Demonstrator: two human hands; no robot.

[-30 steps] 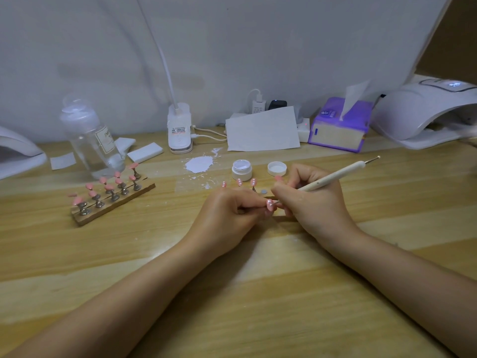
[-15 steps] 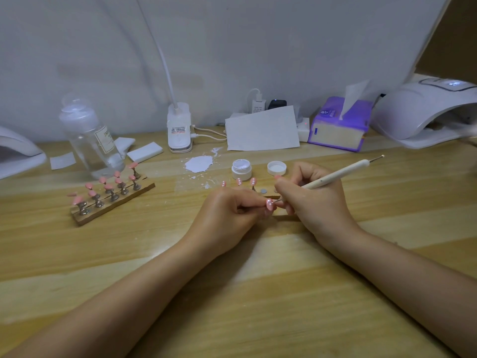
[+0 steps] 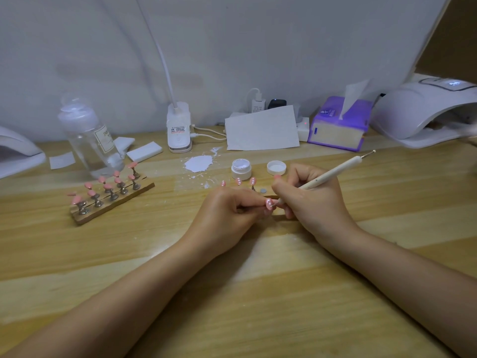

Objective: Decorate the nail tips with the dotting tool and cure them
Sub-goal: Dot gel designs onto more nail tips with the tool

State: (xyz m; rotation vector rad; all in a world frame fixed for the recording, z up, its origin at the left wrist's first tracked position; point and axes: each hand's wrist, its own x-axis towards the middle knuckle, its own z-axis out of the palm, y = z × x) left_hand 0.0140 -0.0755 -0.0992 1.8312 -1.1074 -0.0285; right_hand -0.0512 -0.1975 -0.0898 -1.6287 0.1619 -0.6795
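My left hand (image 3: 228,215) pinches a pink nail tip (image 3: 269,204) on its small stand; white dots show on it. My right hand (image 3: 312,200) grips the cream dotting tool (image 3: 333,174) like a pen, and the tool's lower end touches that nail tip. Behind my hands stand three pink nail tips with white dots (image 3: 238,181), their base hidden. A wooden holder (image 3: 113,200) at the left carries several plain pink nail tips. An open white gel pot (image 3: 241,168) and its lid (image 3: 276,167) sit just beyond. A white curing lamp (image 3: 423,112) stands at the far right.
A clear bottle (image 3: 90,140), white pads (image 3: 144,151), a smear of white paste (image 3: 198,163), a lamp base with cable (image 3: 179,131), a paper sheet (image 3: 262,129) and a purple tissue box (image 3: 338,125) line the back. Another white device (image 3: 15,153) sits at the left edge.
The dotting tool's upper end has dipped slightly lower and further right while its tip stays on the held nail tip. My left hand has barely moved.
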